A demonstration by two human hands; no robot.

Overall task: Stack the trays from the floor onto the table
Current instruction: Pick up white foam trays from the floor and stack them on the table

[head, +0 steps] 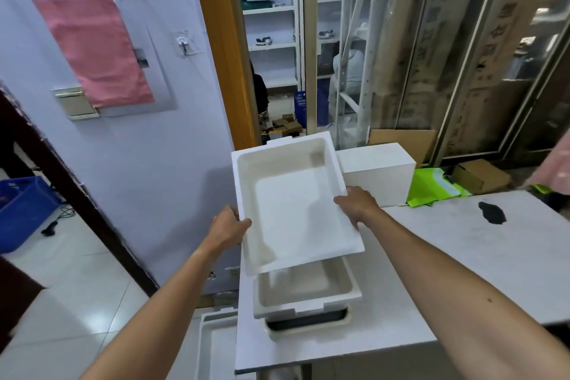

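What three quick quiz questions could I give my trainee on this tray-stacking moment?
1. True or false: the white foam tray held by the left hand and right hand already rests flat on the stack.
2. What lies directly under the foam tray on the table? A) a cardboard box B) a dark-rimmed tray C) nothing
3. Where is another white tray waiting?

Key: 1 false, it is held tilted above the stacked tray; 2 B; 3 on the floor, left of the table.

Both bare arms extended forward, left hand [229, 227] and right hand [357, 205] gripping, thumbs on top
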